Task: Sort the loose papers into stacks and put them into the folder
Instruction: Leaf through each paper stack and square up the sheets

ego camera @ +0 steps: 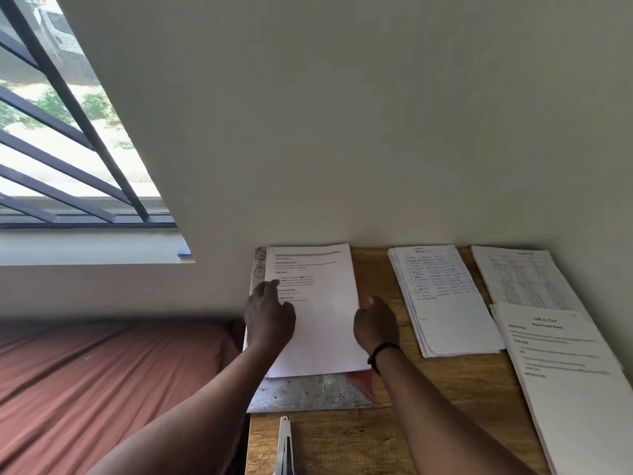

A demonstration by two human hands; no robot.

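Paper dominates the worktop (pixel 445 399): a printed stack (pixel 322 320) lies on the open folder (pixel 308 394) at the far left corner by the wall. The left hand (pixel 269 318) rests flat on its left side, fingers relaxed; the right hand (pixel 375 323) curls loosely against the stack's right edge, though whether it pinches sheets I cannot tell. Such thin sheets look light, floppy and apt to slide, so squaring them by both long edges seems wise. Three more stacks lie to the right: handwritten pages (pixel 445 303), a table printout (pixel 524 277), and typed sheets (pixel 568 382) cut off at the frame's edge.

The printed stack (pixel 575 378) runs off the right edge; the folder (pixel 308 394) lies mostly under papers (pixel 318 313).
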